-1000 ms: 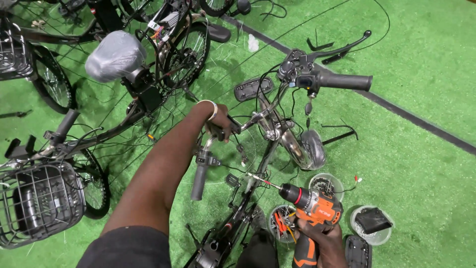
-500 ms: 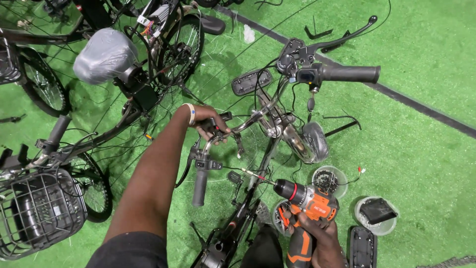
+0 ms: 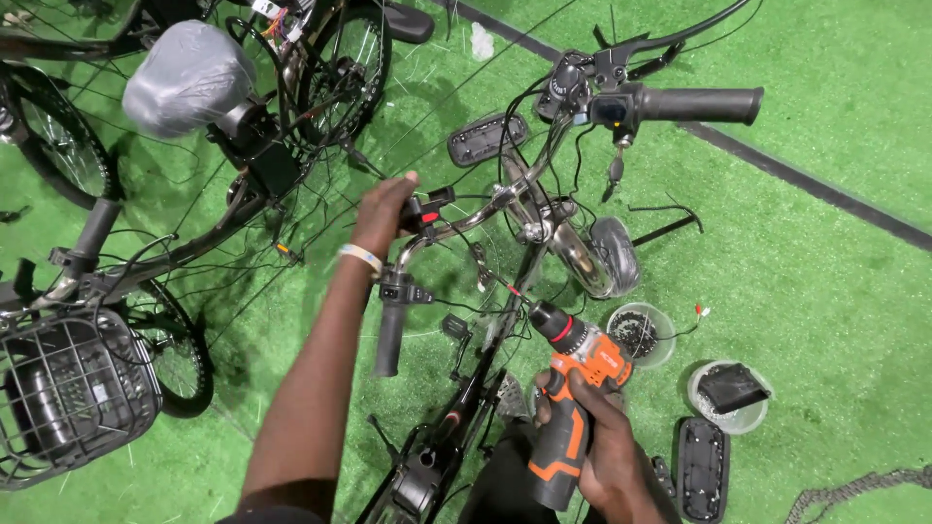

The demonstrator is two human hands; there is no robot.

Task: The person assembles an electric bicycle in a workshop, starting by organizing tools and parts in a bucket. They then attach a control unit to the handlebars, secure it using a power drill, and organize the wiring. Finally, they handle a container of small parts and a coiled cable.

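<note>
My left hand grips the left side of a bicycle's chrome handlebar, just above its black left grip. A pale band circles that wrist. My right hand holds an orange and black cordless drill, its chuck pointed up-left at the bike's frame below the stem. The handlebar's right grip sticks out to the upper right, with a brake lever and a small display beside it. A chrome headlight sits under the stem.
A second bicycle with a grey covered saddle and a wire basket stands at the left. On the green turf at the right are a clear cup of small dark parts, another cup holding a black part, and a black pedal.
My left hand has slid further up along the handlebar. The drill in my right hand has stayed near the frame, its tip a little closer to it.
</note>
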